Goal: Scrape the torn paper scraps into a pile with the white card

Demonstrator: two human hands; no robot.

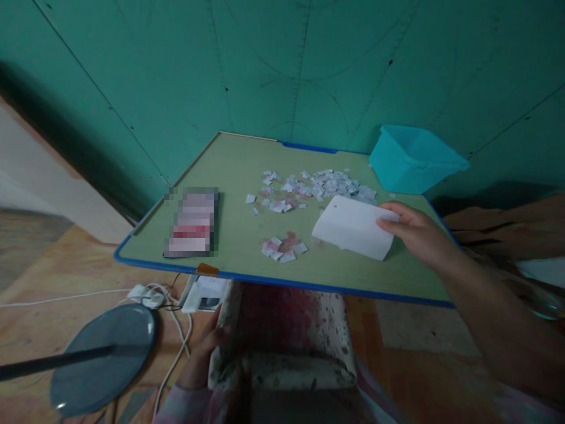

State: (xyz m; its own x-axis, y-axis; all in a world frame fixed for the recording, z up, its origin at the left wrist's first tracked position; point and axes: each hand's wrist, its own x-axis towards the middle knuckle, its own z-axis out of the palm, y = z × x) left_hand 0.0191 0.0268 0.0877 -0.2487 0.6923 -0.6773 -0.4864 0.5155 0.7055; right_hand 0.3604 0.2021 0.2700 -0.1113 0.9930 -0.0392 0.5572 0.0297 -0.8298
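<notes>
My right hand (410, 229) pinches the right edge of a white sheet of paper (353, 227), slightly curved, with a small hole near one corner. The sheet is held over the right part of the table. Just behind it lies a loose heap of small white paper scraps (331, 184), some over pinkish patches. Closer to the front edge is a smaller group of scraps (282, 250). Below the table, my left hand (207, 347) grips the left side of a whitish, stained open container (285, 374); its fingers are partly hidden.
A turquoise plastic bin (399, 168) stands at the table's back right corner. On the left lies a blurred-out phone-like slab (192, 224). The pale green table (233, 153) has a blue edge. A round grey stand base (103, 359) and white cables (176, 330) are on the floor.
</notes>
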